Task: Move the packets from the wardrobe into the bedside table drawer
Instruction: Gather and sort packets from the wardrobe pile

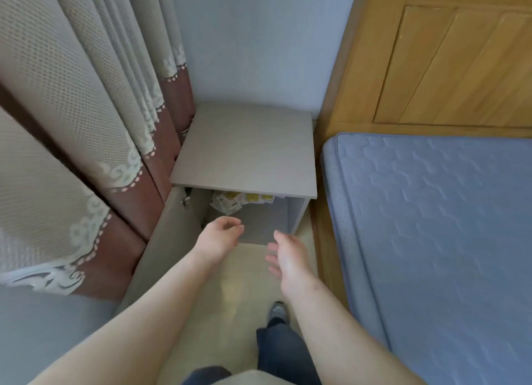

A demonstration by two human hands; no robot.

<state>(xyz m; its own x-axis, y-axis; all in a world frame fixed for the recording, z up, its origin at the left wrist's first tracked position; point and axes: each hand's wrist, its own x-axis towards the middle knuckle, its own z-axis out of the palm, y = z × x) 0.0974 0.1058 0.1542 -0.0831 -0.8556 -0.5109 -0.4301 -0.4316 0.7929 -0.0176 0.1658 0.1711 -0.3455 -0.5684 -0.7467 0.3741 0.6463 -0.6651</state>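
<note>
A grey bedside table stands against the wall, its compartment open below the top. Several white and yellow packets lie at the back of that compartment, partly hidden under the top. Its door swings out to the left. My left hand hovers in front of the opening with fingers loosely curled, holding nothing. My right hand is a little lower and to the right, fingers relaxed and empty. Neither hand touches the packets. No wardrobe is in view.
A bed with a blue mattress and a wooden headboard fills the right side. Patterned curtains hang on the left. My foot stands on the pale floor in the narrow gap between them.
</note>
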